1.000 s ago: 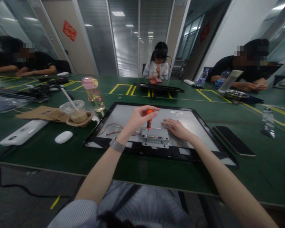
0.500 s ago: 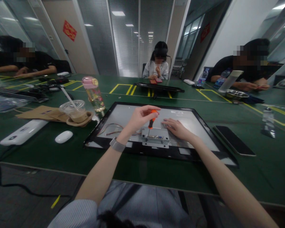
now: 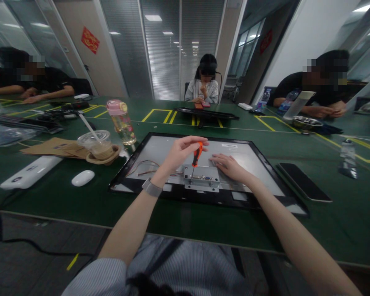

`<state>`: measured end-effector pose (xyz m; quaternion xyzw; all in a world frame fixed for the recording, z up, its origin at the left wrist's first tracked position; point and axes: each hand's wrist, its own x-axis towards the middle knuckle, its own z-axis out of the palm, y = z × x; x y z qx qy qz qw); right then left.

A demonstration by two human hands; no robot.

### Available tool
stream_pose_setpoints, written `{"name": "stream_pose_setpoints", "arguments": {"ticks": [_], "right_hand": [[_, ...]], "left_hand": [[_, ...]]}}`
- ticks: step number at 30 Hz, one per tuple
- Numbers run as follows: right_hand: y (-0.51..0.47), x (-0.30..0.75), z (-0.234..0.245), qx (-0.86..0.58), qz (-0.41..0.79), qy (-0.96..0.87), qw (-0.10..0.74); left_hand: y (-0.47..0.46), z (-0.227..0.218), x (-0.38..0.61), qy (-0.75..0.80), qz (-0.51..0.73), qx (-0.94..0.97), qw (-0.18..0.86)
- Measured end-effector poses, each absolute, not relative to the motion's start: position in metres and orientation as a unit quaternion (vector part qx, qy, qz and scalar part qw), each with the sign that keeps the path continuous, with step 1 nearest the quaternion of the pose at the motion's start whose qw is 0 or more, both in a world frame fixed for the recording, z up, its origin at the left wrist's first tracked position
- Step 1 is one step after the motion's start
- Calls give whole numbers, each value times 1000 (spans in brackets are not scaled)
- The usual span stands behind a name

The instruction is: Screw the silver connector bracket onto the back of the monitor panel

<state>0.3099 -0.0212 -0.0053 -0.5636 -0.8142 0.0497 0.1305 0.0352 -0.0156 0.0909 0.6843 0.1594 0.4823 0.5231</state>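
My left hand (image 3: 182, 153) is closed around the top of an orange and black screwdriver (image 3: 197, 155). The screwdriver stands nearly upright, its shaft reaching down to a small metal box (image 3: 200, 176) with ports along its side. That box sits at the near edge of a flat display panel (image 3: 253, 164), back side up, with a black frame. Fingers spread, my right hand (image 3: 230, 166) lies flat on the panel's grey back, just right of the box. Thin wires (image 3: 144, 166) run across the panel to the box's left side. Where the screwdriver's tip meets the box is too small to make out.
Left of the panel are a plastic cup (image 3: 97, 142) in a carton holder, a pink-lidded bottle (image 3: 121, 123), a white oval case (image 3: 83, 178) and a white power bank (image 3: 31, 172). A phone (image 3: 304, 182) lies to the right. Several people sit around the table.
The screwdriver's handle has turned and leans slightly differently in my left hand. My right hand stays in place on the panel.
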Motion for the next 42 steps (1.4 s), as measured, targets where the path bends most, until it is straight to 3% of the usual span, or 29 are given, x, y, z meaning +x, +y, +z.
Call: {"name": "stream_pose_setpoints", "arguments": {"ticks": [8,14,17,31,42], "right_hand": [[-22,310,-4,-558,50,-818,132],[-21,310,-5,-562,57,-814,132],[-21,310,-6,-562,57,-815,132],[-21,311,-5,-552,51,-822,133],[-20,312,-6,-553,48,-821,135]], "left_hand": [[-17,94,34,192,511,731,410],[-12,88,35,159,466,673,552],[-14,88,36,153,461,659,574],[-18,95,34,216,531,725,382],[-17,92,37,132,428,675,586]]}}
